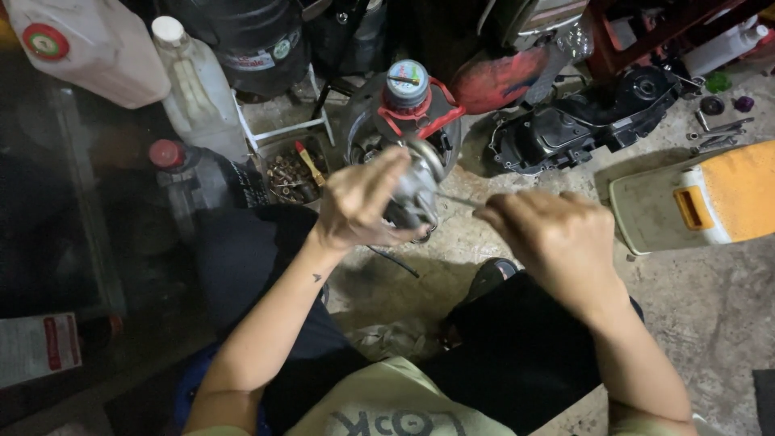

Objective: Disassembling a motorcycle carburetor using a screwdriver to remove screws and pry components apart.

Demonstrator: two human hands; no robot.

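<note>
I have the round metal part [416, 194] lifted over my lap, just in front of the can with the red handle [413, 101], so it stays off the gritty floor [710, 299] and faces me. My left hand [359, 206] is wrapped shut around its left side to steady it, while my right hand [549, 234], just right of the part, is pinched closed on a thin rod [456, 199] poking into it. Beyond the can lies a black engine cover [581, 125]; far right of it, a yellow-and-white box [702, 202].
</note>
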